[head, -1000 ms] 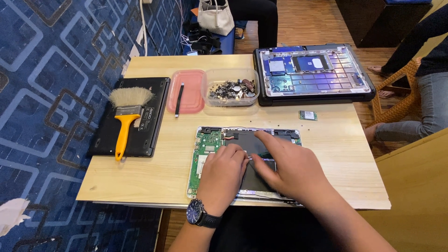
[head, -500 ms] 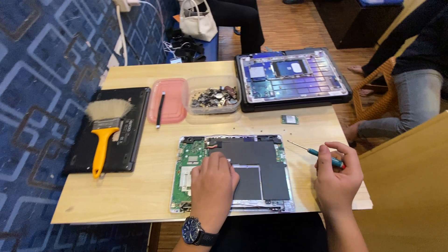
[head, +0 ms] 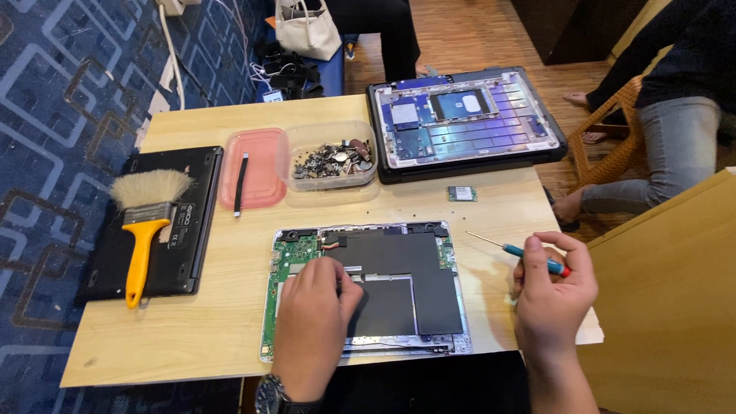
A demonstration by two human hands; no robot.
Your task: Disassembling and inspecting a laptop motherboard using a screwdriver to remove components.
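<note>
Resting flat on the opened laptop base [head: 368,291] at lower centre of the frame, the left hand [head: 313,322] lies palm down with fingers loosely spread over the green circuit board and the edge of the black battery pack, gripping nothing. The right hand [head: 553,295], at lower right just beside the base, is closed around a small screwdriver [head: 521,251] with a blue and red handle, its thin shaft pointing up and to the left, clear of the laptop. Judging by how things lie, the disassembly looks well under way: the bottom cover is already off, the board and battery are exposed, and loose screws and small parts fill the clear plastic container [head: 331,157] in the upper middle. The battery and board are not yet lifted out, so that seems to be what is left. A pink lid [head: 253,175] with a dark strip on it sits left of the container, and a small green module [head: 461,193] lies alone on the wooden table [head: 192,337]. A second opened laptop shell [head: 464,119] fills the upper right, and a yellow-handled brush [head: 146,230] rests on a black closed laptop [head: 188,222] at left.
</note>
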